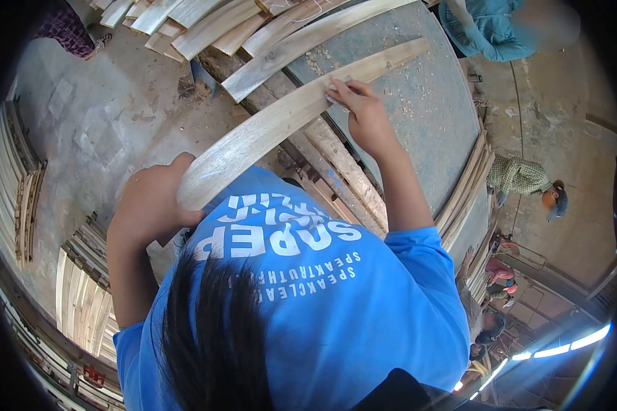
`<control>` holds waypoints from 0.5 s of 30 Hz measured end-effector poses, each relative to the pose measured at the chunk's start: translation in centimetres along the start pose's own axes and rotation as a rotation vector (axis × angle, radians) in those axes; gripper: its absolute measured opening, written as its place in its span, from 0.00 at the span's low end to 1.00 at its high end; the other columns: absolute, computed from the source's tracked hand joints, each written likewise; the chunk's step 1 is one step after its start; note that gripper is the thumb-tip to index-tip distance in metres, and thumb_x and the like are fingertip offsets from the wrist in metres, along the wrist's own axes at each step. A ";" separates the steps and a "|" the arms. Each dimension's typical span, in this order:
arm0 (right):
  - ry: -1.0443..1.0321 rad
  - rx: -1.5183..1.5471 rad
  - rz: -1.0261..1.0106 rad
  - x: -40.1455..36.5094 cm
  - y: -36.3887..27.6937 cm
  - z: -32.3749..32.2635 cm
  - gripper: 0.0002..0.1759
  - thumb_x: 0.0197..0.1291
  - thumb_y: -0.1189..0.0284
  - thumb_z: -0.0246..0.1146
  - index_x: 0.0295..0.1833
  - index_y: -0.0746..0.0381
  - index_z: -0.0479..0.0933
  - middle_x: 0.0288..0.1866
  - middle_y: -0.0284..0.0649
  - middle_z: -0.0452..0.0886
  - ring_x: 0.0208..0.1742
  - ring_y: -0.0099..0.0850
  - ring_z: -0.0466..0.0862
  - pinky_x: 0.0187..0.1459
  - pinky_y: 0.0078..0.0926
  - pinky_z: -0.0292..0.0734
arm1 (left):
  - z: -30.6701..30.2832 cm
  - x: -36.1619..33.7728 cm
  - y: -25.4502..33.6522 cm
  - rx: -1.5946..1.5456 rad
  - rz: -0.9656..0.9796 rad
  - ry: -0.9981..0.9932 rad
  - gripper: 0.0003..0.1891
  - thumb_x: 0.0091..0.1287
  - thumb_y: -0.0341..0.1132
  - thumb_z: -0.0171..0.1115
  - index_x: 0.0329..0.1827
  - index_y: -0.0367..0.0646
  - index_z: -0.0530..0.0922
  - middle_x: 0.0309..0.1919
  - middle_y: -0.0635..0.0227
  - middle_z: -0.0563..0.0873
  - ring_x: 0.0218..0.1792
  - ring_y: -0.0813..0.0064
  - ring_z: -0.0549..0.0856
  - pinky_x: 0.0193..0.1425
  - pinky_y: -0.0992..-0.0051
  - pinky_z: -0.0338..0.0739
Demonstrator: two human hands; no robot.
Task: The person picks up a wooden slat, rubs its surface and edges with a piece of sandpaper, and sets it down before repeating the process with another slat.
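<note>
1. Over the bench edge, centre of view: person in blue tee w/ white print holds a curved slat (281, 116) across both hands, running diag. from low left up to upper right.
2. Slat look: long, flat, gently bowed like an arc; pale wood w/ grey weathered streaks; grain runs lengthwise; far end cut square, near end rounded off. Face looks rough, unfinished.
3. Left hand (151, 198): closed round the slat's near end by the shoulder; fingers mostly hidden behind the wood, so exact wrap can't be told.
4. Right hand (361, 113): arm stretched fwd, fingertips bunched and pressing a small grey piece (337, 96) against the slat's upper edge, approx. two-thirds along. What the piece is, can't tell.
5. Under the slat's far half: grey bench top (418, 116) dusted w/ shavings, more planks lying along its near side.
6. Top of view: loose pile of similar slats (206, 24), fanned out.
7. Left: stacked curved pieces (24, 198) standing on the concrete floor (116, 116), well apart from the hands.
8. Other ppl: one in a teal top (487, 27) at the bench's far side; another in a checked shirt (521, 175) bent over, right.
</note>
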State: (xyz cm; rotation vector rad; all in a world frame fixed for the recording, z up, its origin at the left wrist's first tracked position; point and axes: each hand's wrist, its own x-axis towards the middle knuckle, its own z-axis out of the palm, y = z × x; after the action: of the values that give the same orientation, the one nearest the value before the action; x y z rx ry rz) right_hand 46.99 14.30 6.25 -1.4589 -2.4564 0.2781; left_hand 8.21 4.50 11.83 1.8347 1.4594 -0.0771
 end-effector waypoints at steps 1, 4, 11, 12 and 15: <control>-0.017 0.027 -0.022 0.0 -0.7 -0.1 0.36 0.52 0.93 0.51 0.68 0.65 0.78 0.58 0.46 0.88 0.63 0.49 0.82 0.66 0.39 0.78 | -0.1 0.0 0.1 0.004 -0.006 -0.009 0.35 0.43 0.44 0.79 0.56 0.43 0.78 0.35 0.48 0.88 0.41 0.46 0.88 0.47 0.56 0.81; 0.007 -0.019 0.123 0.7 1.3 -0.2 0.34 0.54 0.92 0.51 0.67 0.65 0.79 0.58 0.53 0.86 0.61 0.50 0.83 0.64 0.39 0.79 | -0.1 0.2 0.0 0.006 0.003 -0.022 0.35 0.43 0.44 0.79 0.56 0.43 0.78 0.35 0.47 0.88 0.41 0.46 0.88 0.47 0.56 0.81; 0.069 0.043 -0.033 0.3 1.6 0.5 0.34 0.54 0.92 0.51 0.66 0.63 0.80 0.58 0.56 0.84 0.60 0.51 0.84 0.64 0.39 0.79 | 0.1 0.1 0.2 0.013 -0.001 -0.018 0.35 0.43 0.44 0.79 0.56 0.43 0.77 0.36 0.47 0.88 0.42 0.46 0.88 0.48 0.56 0.81; 0.055 0.010 -0.018 0.4 1.8 0.6 0.33 0.54 0.92 0.52 0.65 0.63 0.81 0.58 0.57 0.84 0.60 0.52 0.84 0.64 0.40 0.79 | 0.3 0.1 0.3 0.014 0.002 -0.020 0.35 0.43 0.44 0.79 0.56 0.43 0.77 0.36 0.47 0.88 0.42 0.46 0.88 0.48 0.56 0.81; 0.023 0.041 -0.079 0.6 1.0 1.0 0.33 0.53 0.92 0.52 0.63 0.62 0.82 0.59 0.58 0.84 0.60 0.53 0.83 0.65 0.42 0.78 | 0.4 0.2 0.6 0.029 -0.047 -0.052 0.35 0.43 0.43 0.79 0.56 0.43 0.77 0.36 0.48 0.88 0.42 0.46 0.88 0.48 0.56 0.81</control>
State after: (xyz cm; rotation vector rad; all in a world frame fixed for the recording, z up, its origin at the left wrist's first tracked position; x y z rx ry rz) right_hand 47.18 15.26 5.07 -1.3371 -2.4682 0.2915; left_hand 9.00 4.41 11.75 1.8082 1.4728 -0.1688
